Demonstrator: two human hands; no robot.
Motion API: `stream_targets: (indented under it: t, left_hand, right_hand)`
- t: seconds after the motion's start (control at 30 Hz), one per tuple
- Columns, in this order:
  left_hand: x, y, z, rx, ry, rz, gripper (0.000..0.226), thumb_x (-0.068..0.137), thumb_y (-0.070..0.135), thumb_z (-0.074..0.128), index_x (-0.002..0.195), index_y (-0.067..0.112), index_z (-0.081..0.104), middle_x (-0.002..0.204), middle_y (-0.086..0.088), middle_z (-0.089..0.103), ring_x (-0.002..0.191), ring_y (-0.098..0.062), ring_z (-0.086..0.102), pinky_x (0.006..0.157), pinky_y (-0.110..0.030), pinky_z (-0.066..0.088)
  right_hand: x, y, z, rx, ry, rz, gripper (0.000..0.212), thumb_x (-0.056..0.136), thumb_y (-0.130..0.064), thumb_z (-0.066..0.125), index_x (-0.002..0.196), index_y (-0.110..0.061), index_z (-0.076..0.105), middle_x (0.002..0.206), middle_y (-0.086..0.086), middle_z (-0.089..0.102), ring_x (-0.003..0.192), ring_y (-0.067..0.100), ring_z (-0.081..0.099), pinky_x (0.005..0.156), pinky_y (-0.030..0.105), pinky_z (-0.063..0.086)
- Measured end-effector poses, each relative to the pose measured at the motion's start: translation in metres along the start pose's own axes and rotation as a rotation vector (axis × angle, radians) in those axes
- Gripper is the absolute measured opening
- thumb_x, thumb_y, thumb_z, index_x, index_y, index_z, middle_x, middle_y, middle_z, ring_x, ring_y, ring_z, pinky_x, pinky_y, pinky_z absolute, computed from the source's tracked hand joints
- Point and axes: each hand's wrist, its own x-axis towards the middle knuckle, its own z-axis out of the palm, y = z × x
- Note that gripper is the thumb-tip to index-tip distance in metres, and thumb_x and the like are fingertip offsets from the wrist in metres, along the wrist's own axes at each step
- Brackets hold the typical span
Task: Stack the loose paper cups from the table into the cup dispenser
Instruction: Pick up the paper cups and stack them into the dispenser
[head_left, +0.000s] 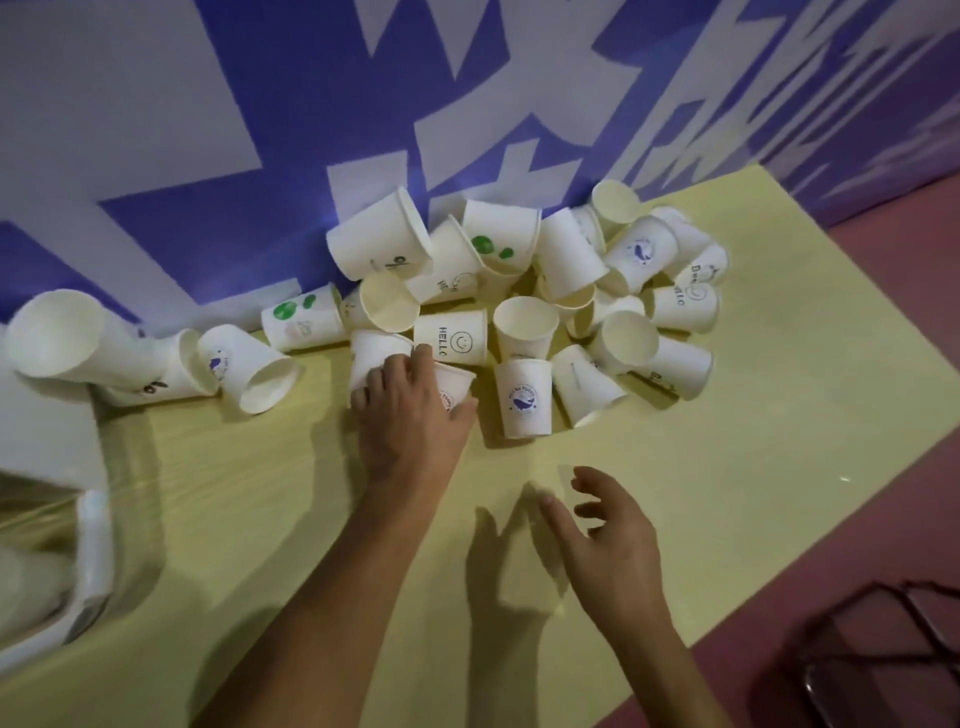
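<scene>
Several white paper cups lie heaped on the pale yellow table (727, 493) against the wall. My left hand (410, 410) is closed around one small cup (457, 387) with a red-and-blue logo, at the near edge of the heap. A cup (523, 397) with a blue whale logo stands upside down just right of that hand. Behind it a "HELLO" smiley cup (451, 336) lies on its side. My right hand (608, 545) hovers over bare table nearer to me, fingers spread, holding nothing. At the far left a nested stack of cups (88, 343) lies on its side.
A white and clear plastic object (88, 561) sits at the left edge, blurred. The purple-and-white lettered wall (311, 130) backs the table. A dark wire-frame object (883, 649) stands on the pink floor at the lower right, past the table's right edge.
</scene>
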Motion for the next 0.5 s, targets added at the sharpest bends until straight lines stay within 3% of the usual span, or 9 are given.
stream_targets:
  t: [0.1, 0.2, 0.27, 0.3, 0.37, 0.43, 0.5]
  left_hand:
    - [-0.004, -0.004, 0.002, -0.158, 0.090, 0.021, 0.058, 0.077, 0.029, 0.082, 0.126, 0.007, 0.061, 0.111, -0.018, 0.065, 0.100, -0.042, 0.063, 0.085, -0.050, 0.050]
    - [-0.016, -0.010, -0.009, -0.421, 0.132, 0.014, 0.060, 0.077, 0.019, 0.083, 0.130, 0.005, 0.056, 0.119, -0.016, 0.060, 0.106, -0.037, 0.062, 0.084, -0.042, 0.056]
    - [-0.029, -0.016, -0.022, -0.561, 0.121, -0.016, 0.070, 0.077, 0.018, 0.086, 0.136, 0.005, 0.052, 0.124, -0.009, 0.056, 0.108, -0.022, 0.058, 0.086, -0.022, 0.048]
    - [-0.036, -0.020, -0.029, -0.612, 0.109, -0.048, 0.074, 0.077, 0.020, 0.087, 0.140, 0.007, 0.051, 0.126, -0.005, 0.055, 0.108, -0.015, 0.056, 0.086, -0.018, 0.045]
    - [-0.051, -0.032, -0.041, -0.681, 0.091, -0.119, 0.073, 0.076, 0.025, 0.087, 0.140, 0.013, 0.054, 0.127, 0.000, 0.056, 0.108, -0.014, 0.058, 0.086, -0.025, 0.051]
    - [-0.064, -0.046, -0.054, -0.739, 0.072, -0.198, 0.063, 0.074, 0.027, 0.087, 0.130, 0.023, 0.057, 0.121, 0.007, 0.062, 0.103, -0.009, 0.061, 0.083, -0.024, 0.054]
    - [-0.075, -0.058, -0.066, -0.783, 0.040, -0.260, 0.059, 0.073, 0.026, 0.089, 0.120, 0.030, 0.052, 0.108, 0.017, 0.064, 0.097, 0.004, 0.061, 0.072, -0.008, 0.046]
  right_hand:
    - [0.029, -0.017, 0.009, 0.016, -0.018, 0.056, 0.064, 0.088, -0.059, 0.072, 0.137, -0.020, 0.062, 0.123, -0.009, 0.062, 0.097, 0.012, 0.064, 0.087, 0.035, 0.055]
    - [0.057, -0.038, 0.019, -0.007, 0.022, 0.048, 0.061, 0.086, -0.064, 0.071, 0.122, -0.016, 0.066, 0.110, -0.003, 0.066, 0.100, 0.019, 0.063, 0.085, 0.037, 0.052]
    - [0.074, -0.051, 0.026, -0.066, 0.028, 0.048, 0.058, 0.087, -0.069, 0.066, 0.107, -0.014, 0.065, 0.097, -0.003, 0.065, 0.092, 0.020, 0.062, 0.075, 0.036, 0.048]
    - [0.081, -0.056, 0.030, -0.099, 0.027, 0.054, 0.060, 0.086, -0.072, 0.063, 0.101, -0.014, 0.064, 0.094, -0.001, 0.067, 0.089, 0.023, 0.063, 0.071, 0.037, 0.048]
    - [0.095, -0.060, 0.037, -0.133, 0.028, 0.074, 0.066, 0.083, -0.079, 0.059, 0.097, -0.015, 0.065, 0.090, 0.002, 0.070, 0.085, 0.026, 0.066, 0.068, 0.038, 0.050]
    - [0.105, -0.062, 0.044, -0.132, 0.026, 0.073, 0.070, 0.081, -0.082, 0.057, 0.101, -0.016, 0.068, 0.094, 0.004, 0.073, 0.088, 0.028, 0.068, 0.072, 0.041, 0.056]
    - [0.110, -0.063, 0.049, -0.124, 0.009, 0.061, 0.066, 0.082, -0.076, 0.062, 0.108, -0.016, 0.070, 0.101, 0.005, 0.074, 0.094, 0.029, 0.070, 0.080, 0.044, 0.058]
